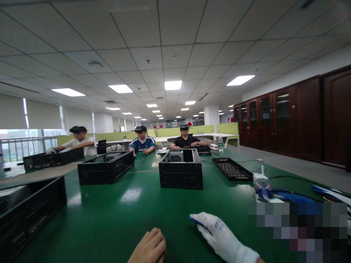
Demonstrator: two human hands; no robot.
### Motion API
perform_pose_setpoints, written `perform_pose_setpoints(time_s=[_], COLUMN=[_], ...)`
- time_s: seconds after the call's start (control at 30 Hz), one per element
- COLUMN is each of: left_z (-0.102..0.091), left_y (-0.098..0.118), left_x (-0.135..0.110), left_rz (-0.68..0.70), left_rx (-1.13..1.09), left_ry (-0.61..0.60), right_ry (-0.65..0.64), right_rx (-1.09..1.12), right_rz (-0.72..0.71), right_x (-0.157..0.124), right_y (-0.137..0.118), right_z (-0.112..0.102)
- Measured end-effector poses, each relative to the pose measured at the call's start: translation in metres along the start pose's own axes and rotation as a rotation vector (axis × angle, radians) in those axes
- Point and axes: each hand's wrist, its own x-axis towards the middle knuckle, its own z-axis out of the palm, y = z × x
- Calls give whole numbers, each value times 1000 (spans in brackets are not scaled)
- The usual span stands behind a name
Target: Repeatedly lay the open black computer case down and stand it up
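Head view: 2 hands rest low on the green table (115, 219). The left hand (149, 248) is bare and curled into a loose fist, fingers together, holding nothing that shows. The right hand (222, 237) wears a white glove and lies flat, fingers stretched forward and to the left, close together; something blue (193, 219) shows at the fingertips, but whether it is a separate item or glove trim I cannot tell. The nearest thing to both hands is the open black case (181, 173), straight ahead and well apart from the fingers, its perforated end wall facing them and its long axis running away down the table. The right hand's fingertips lie nearer to it than the left fist. A black panel (231, 168) lies flat to the case's right.
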Motion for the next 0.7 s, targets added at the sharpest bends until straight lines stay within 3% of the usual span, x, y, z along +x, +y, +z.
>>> perform_pose_setpoints(time_s=[0.13,0.33,0.43,0.53,0.7], left_z=[-1,6,4,-12,-30], left_y=[-1,-2,-9,-30,-90], left_x=[2,1,16,62,192], left_rz=[14,68,79,-1,-33], left_rx=[-3,73,116,151,201], left_ry=[-27,24,23,-33,32], right_ry=[10,2,-21,-105,-193], right_rx=[-13,-35,-102,-200,-242], right_rz=[4,20,13,8,-8], right_x=[-2,-5,-3,0,4], right_y=[7,19,18,11,-5], right_z=[3,10,11,6,-12])
